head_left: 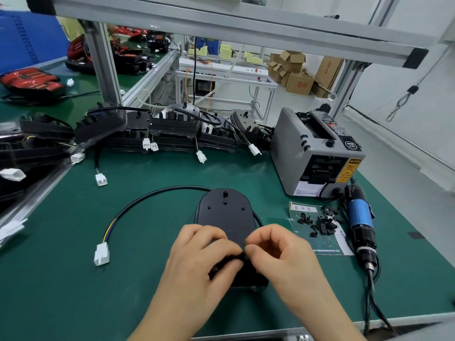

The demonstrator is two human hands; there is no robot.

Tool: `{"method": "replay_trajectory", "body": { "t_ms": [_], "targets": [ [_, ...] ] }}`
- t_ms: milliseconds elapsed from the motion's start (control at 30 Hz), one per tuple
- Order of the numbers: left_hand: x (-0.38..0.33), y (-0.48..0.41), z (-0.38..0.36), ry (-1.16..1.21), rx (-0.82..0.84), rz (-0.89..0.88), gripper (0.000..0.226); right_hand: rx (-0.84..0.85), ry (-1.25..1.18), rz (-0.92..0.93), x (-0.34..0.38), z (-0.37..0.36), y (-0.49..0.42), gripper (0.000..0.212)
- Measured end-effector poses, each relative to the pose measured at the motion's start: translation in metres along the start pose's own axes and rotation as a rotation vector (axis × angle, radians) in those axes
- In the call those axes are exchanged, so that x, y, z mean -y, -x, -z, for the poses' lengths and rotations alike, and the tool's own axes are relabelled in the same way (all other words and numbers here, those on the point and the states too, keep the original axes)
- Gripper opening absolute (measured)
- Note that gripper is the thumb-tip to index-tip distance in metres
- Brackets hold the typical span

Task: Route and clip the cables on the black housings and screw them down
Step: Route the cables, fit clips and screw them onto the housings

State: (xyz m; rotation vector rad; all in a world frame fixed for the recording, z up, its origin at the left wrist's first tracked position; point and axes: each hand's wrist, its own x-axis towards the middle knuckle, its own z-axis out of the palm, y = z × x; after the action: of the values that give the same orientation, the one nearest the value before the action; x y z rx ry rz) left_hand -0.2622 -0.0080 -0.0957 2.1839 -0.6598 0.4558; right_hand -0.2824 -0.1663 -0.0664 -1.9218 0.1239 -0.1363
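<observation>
Work is going on at the near edge of the green table (73,279). We are gripping the near end of the black housing (225,212) with our left hand (204,247), the fingers curling over the top and the thumb pressing from the near side. Our right hand (278,247) is pinching a small dark piece (243,251) between thumb and forefinger, close against the left forefinger; what this piece is, we are not able to tell.

The housing is lying flat in the middle of the table, its rounded end pointing away from us. A black cable (147,196) is running from that far end in a wide arc to the left and is ending in a white plug (101,254), which is resting on the table.

To the right, small black clips (325,221) are lying on a paper sheet, and just beside them a blue screwdriver (360,217) is lying with its tip towards us. Behind these a grey machine (295,148) is standing. Further back, a row of other housings (172,129) with white plugs is standing along the table, and cardboard boxes (300,80) are sitting on the floor beyond.
</observation>
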Motion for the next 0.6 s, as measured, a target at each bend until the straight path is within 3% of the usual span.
{"method": "replay_trajectory", "body": {
  "t_ms": [133, 300, 533, 600],
  "targets": [
    [0.003, 0.006, -0.003, 0.034, -0.024, 0.121, 0.022, -0.038, 0.151, 0.024, -0.008, -0.004, 0.008, 0.033],
    [0.002, 0.006, -0.009, 0.052, -0.027, 0.146, 0.010, -0.151, 0.296, 0.085, -0.015, -0.009, 0.011, 0.019],
    [0.003, 0.002, -0.012, 0.136, -0.011, 0.182, 0.004, -0.226, 0.449, 0.263, -0.022, -0.016, 0.015, 0.029],
    [0.003, 0.003, -0.013, 0.146, -0.017, 0.186, 0.005, -0.246, 0.506, 0.344, -0.025, -0.016, 0.014, 0.022]
  ]
}}
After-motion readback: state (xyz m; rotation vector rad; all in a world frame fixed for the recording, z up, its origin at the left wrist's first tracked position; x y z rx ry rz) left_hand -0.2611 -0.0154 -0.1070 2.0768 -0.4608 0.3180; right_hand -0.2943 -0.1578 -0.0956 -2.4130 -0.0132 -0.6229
